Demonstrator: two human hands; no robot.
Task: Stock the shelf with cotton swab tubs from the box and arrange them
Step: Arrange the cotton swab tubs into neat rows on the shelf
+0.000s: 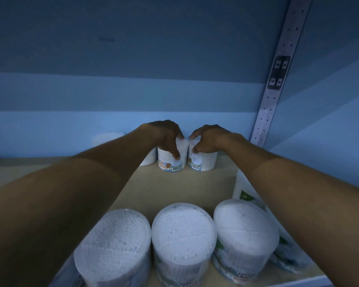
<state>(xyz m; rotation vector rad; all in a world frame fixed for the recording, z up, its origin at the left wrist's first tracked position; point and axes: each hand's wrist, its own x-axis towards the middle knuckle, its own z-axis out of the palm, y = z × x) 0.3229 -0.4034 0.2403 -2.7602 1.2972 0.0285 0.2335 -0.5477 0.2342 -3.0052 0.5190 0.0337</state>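
Note:
Both my arms reach deep into the shelf. My left hand (166, 135) grips the top of a clear cotton swab tub (171, 162) that stands at the back of the wooden shelf board (174, 187). My right hand (209, 139) grips the top of a second tub (203, 160) right beside it; the two tubs touch or nearly touch. Another tub (148, 158) stands to their left, mostly hidden behind my left forearm. Three tubs stand in a row at the front edge: left (114, 245), middle (183, 235), right (245, 233).
The blue back wall (133, 90) rises just behind the held tubs. A perforated metal upright (276, 79) stands at the right. More packaged goods (245, 193) sit at the right of the shelf. Bare board lies between the back tubs and the front row.

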